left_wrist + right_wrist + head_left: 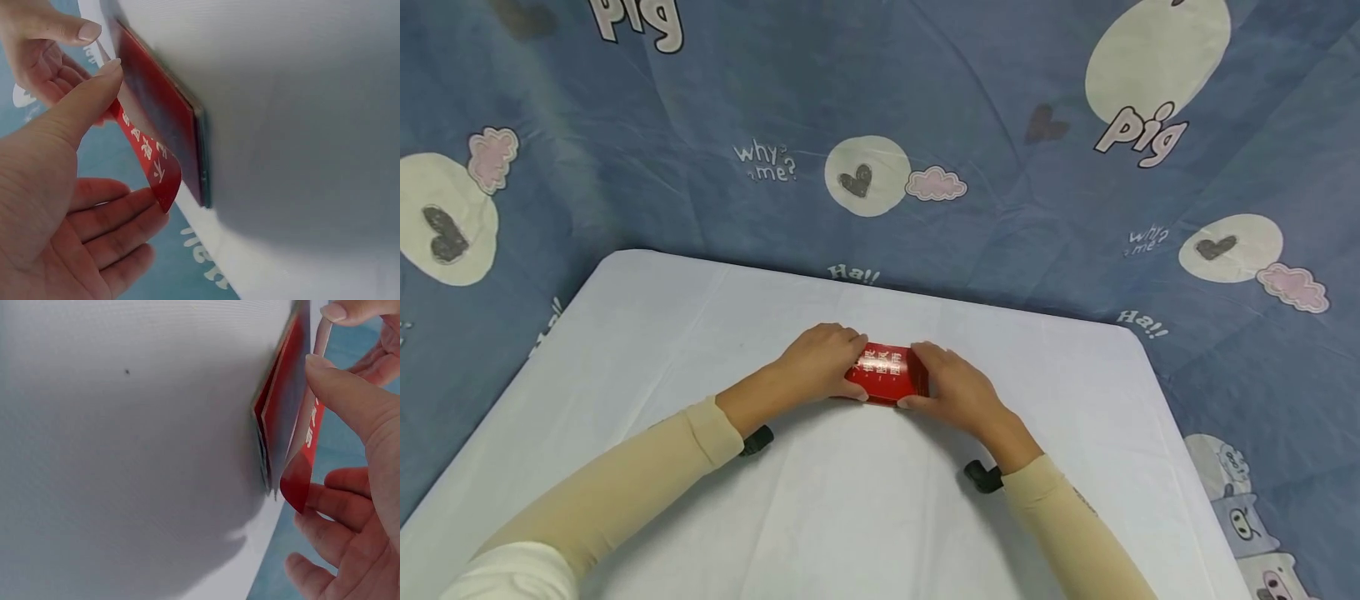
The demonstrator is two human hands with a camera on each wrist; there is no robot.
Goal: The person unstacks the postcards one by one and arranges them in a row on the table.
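A thin red card with white characters spans both hands above the middle of the table. My left hand grips its left end, thumb at the near edge and fingertips at the far edge. At the right end my right hand holds it the same way. The card's corner bows in the left wrist view, its pale underside partly showing. Close under it lies a stack of flat red cards, with greenish layers along its lower edge. In the right wrist view the stack shows slightly parted layers.
A white cloth covers the table. Behind it hangs a blue patterned curtain along the far edge. Black camera mounts sit under both wrists. Beige sleeves cover the forearms.
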